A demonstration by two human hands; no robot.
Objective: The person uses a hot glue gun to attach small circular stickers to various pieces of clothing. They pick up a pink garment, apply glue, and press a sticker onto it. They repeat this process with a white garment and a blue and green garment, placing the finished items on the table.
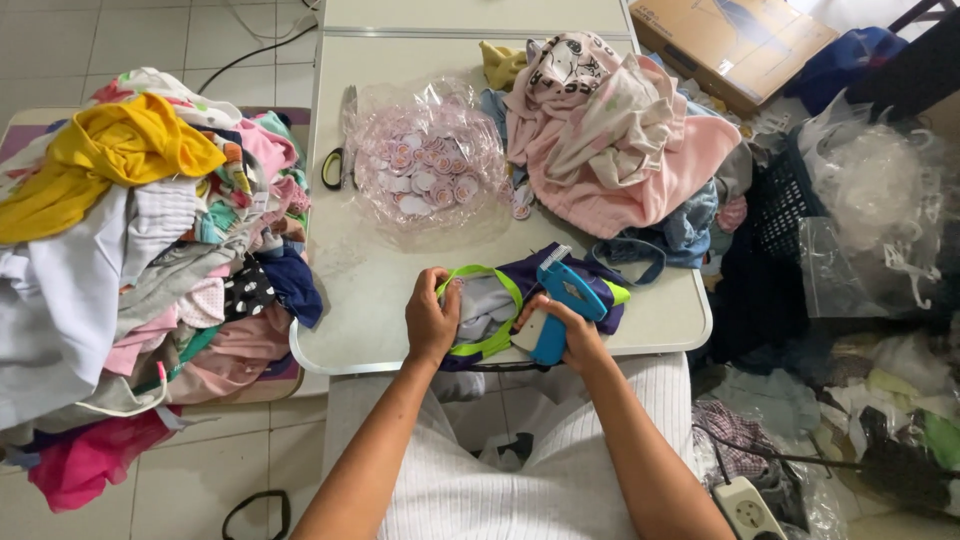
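A small dark purple garment (pixel 598 285) with neon green trim lies at the near edge of the white table (pixel 370 290). My left hand (pixel 431 320) grips its green-edged neck opening. My right hand (pixel 566 330) holds a blue tagging gun (pixel 562 297), its tip pressed against the garment. A clear plastic bag of round pink and white tags (pixel 428 165) lies in the middle of the table.
Scissors (pixel 340 150) rest left of the tag bag. A heap of pink clothes (pixel 615 140) fills the table's right side. A tall mixed pile of clothes (pixel 140 240) sits on the left. Cardboard box (pixel 730 45), black crate (pixel 780 205), power strip (pixel 748 508) at right.
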